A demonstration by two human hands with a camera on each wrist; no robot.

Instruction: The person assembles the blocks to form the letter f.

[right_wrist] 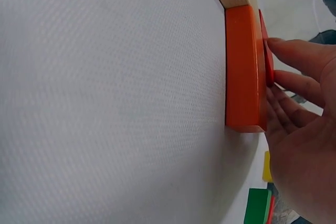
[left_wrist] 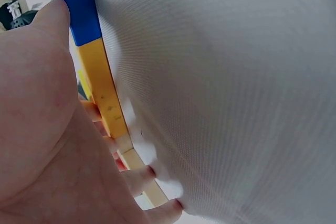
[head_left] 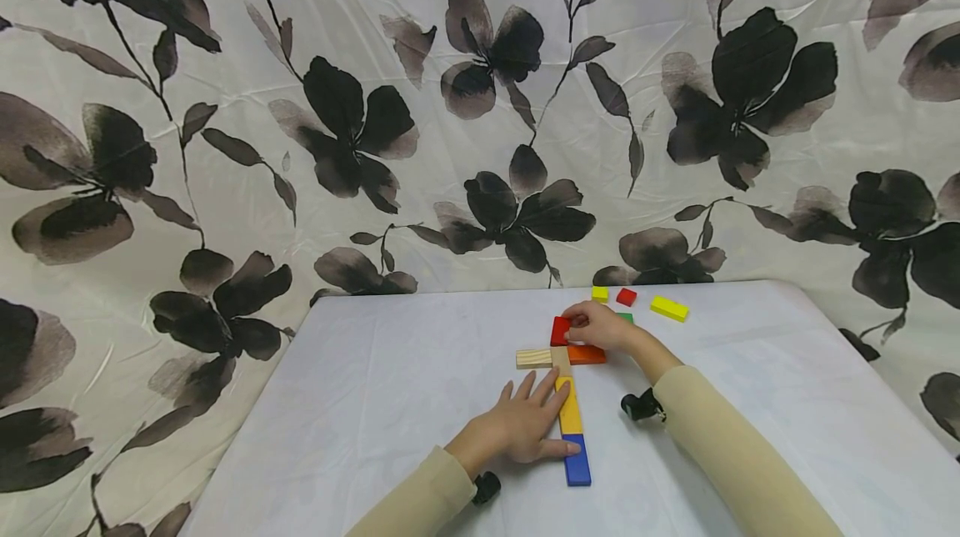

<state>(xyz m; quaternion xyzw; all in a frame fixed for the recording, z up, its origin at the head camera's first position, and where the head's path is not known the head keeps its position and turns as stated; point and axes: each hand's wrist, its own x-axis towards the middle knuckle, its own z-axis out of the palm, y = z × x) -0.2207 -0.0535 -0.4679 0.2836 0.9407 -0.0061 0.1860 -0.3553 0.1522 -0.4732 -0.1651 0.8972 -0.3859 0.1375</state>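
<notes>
Near far table edge (head_left: 450, 298), right hand (head_left: 600, 327) pinching red block (head_left: 558, 332)

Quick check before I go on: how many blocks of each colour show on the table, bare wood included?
Red blocks: 2
Yellow blocks: 2
Bare wood blocks: 2
Golden block: 1
Orange block: 1
Blue block: 1
Green block: 1
Total visible: 10

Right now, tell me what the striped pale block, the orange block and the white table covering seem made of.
Striped pale block: looks like bare wood, with dark grain lines. Orange block: probably painted wood; smooth, slightly glossy colour hides grain, so plastic remains possible. White table covering: seemingly cloth, from its fine woven-looking texture.
</notes>
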